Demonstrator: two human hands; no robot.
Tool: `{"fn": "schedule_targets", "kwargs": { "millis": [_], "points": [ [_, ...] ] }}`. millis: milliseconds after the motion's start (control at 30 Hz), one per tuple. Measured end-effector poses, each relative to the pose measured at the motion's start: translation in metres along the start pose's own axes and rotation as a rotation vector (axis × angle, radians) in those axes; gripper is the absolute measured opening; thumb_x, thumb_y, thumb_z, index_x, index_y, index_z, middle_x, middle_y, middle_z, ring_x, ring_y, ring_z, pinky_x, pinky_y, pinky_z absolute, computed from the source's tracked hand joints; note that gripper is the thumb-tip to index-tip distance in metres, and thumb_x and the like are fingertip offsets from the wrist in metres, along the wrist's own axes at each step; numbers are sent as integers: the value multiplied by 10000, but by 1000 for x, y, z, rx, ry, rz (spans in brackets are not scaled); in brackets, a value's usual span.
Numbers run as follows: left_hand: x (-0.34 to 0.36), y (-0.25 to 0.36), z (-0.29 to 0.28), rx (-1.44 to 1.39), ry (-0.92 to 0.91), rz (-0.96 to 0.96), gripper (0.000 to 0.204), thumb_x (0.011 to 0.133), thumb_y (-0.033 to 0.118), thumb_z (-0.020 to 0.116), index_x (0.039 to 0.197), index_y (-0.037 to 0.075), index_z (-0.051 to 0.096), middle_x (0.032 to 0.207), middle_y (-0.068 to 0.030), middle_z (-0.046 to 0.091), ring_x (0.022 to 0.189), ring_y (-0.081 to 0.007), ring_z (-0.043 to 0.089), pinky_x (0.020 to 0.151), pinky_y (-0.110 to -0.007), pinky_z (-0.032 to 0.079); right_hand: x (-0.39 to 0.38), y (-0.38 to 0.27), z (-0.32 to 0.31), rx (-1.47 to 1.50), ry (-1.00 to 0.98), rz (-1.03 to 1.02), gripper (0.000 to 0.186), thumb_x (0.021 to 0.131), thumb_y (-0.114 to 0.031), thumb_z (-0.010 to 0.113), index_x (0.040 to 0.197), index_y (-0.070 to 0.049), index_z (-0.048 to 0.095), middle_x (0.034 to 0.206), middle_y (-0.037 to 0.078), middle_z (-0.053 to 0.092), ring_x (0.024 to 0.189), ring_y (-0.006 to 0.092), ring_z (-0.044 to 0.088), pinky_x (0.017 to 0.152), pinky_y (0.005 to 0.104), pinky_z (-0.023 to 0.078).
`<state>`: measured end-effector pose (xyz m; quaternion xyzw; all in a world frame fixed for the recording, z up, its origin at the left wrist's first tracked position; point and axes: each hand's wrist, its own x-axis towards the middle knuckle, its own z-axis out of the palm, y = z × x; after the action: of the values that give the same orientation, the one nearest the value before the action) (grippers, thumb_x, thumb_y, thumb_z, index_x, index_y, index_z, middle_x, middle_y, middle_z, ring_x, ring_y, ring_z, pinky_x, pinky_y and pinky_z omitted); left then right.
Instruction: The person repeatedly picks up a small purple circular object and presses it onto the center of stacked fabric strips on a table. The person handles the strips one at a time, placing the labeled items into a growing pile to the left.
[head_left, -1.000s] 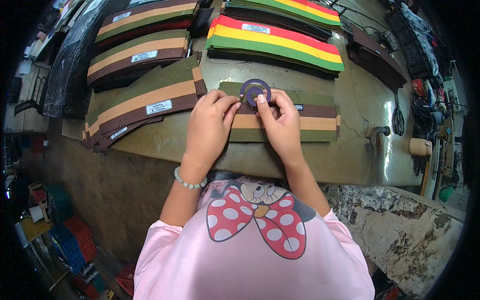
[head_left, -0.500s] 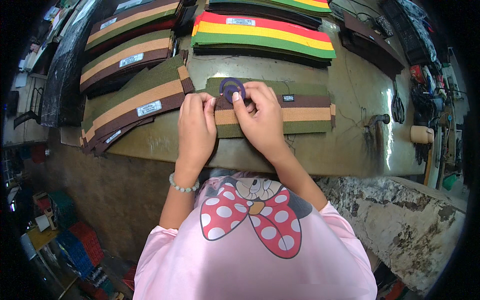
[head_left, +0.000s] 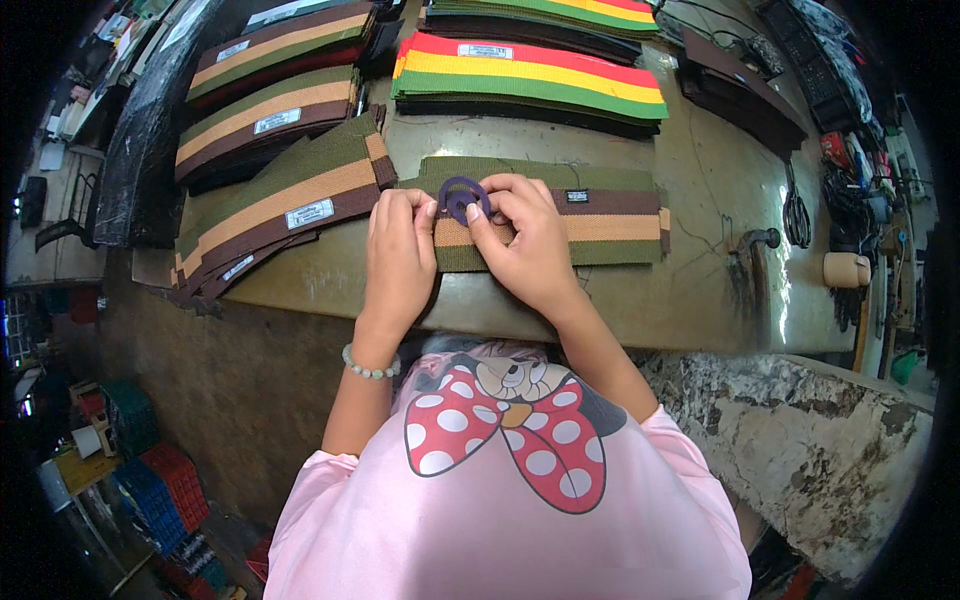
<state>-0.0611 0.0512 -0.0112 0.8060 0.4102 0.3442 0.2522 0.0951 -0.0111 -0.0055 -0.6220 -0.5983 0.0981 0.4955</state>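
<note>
A striped woven strip (head_left: 610,228) in olive, brown and tan, with a small dark label, lies flat before me on the table. Over its left part, my right hand (head_left: 525,230) grips a dark purple ring-shaped tool (head_left: 462,190), thumb pressed on its round inner part. Any blade or tip is hidden. Close beside it, my left hand (head_left: 402,240) is closed in a pinch at the strip's left end; whatever lies between its fingertips is too small to make out. A fanned pile of similar strips (head_left: 285,195) with pale labels reaches close to my left fingers.
Behind are a stack of red, yellow and green strips (head_left: 530,80) and more tan-and-brown stacks (head_left: 275,115). Dark folded pieces (head_left: 740,90) lie at the back right. A metal fitting (head_left: 765,238) sticks up at right. The table's front edge (head_left: 480,335) runs close to my body.
The purple tool and both hands have shifted slightly at the strip's left end. My left fingers remain pinched. The whole view has moved a little.
</note>
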Motion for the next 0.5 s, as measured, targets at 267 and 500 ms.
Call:
{"fn": "schedule_targets", "kwargs": {
  "millis": [267,500],
  "points": [
    [-10,42,6,-58,19,280,99,906,-18,530,1000,-9,560,981,-182,575,931,-358,569,848,-443,471,-2,8,-18,794,232,490,231,998,-212,630,999,18,646,1019,83,661,865,107,640,675,254,520],
    [0,61,18,164,-377,580,486,803,58,603,1288,72,587,1286,-171,551,1226,-336,532,1064,-450,427,-45,35,-135,795,622,404,181,1020,-140,577,1106,14,614,1056,137,676,921,183,666,776,315,575]
  ]
}}
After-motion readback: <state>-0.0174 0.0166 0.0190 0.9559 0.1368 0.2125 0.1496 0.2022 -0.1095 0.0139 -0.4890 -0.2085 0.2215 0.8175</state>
